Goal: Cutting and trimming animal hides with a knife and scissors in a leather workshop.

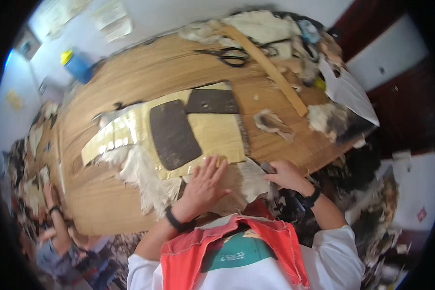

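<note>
A yellow sheet (pixel 222 137) with a shiny surface lies on a pale hide (pixel 140 174) that sticks out at its near side. Two dark flat plates rest on the sheet: a curved one (pixel 175 135) in the middle and a smaller one with a hole (pixel 212 101) at the far right. My left hand (pixel 205 186) is spread flat at the sheet's near edge, fingers pointing away from me. To the right, by the table edge, my right hand (pixel 290 176) is closed round a small dark object, too blurred to name, beside the pale hide.
On the wooden table (pixel 96 203) lie black scissors (pixel 229 56), a long wooden strip (pixel 270 70) and hide scraps (pixel 273 123). A blue bottle (pixel 77 67) stands far left, a white bag (pixel 348 89) far right. Another person's hand (pixel 50 195) is at the left. Scraps heap below the right edge.
</note>
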The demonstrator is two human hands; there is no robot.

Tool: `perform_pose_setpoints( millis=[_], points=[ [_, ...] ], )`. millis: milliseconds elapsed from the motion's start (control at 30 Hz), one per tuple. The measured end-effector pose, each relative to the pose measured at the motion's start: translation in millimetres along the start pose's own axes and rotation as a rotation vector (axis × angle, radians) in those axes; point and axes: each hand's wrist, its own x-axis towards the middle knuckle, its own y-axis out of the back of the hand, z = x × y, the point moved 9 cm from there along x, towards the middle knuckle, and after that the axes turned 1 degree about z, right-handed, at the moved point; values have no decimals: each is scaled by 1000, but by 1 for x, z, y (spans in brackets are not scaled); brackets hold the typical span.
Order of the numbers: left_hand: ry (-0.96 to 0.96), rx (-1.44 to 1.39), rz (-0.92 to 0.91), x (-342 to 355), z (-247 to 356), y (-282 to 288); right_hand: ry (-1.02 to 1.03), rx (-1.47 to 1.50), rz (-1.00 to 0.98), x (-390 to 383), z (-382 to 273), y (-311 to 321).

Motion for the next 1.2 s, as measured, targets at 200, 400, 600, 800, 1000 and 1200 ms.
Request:
perform_pose_setpoints(
  millis=[200,400,600,800,1000,1200],
  points=[
    [93,122,111,10,41,-41,102,-42,-66,8,14,18],
    [158,47,191,17,71,-51,374,133,-48,35,-8,64],
    [327,-120,499,30,81,-36,415,1189,-340,67,-79,65],
    [442,81,559,47,105,-38,413,493,-592,101,-90,-7],
    [459,381,628,48,109,-50,1076,137,-495,88,-119,-19],
    [456,221,759,41,102,-46,1206,54,-449,82,-120,-24]
  ],
)
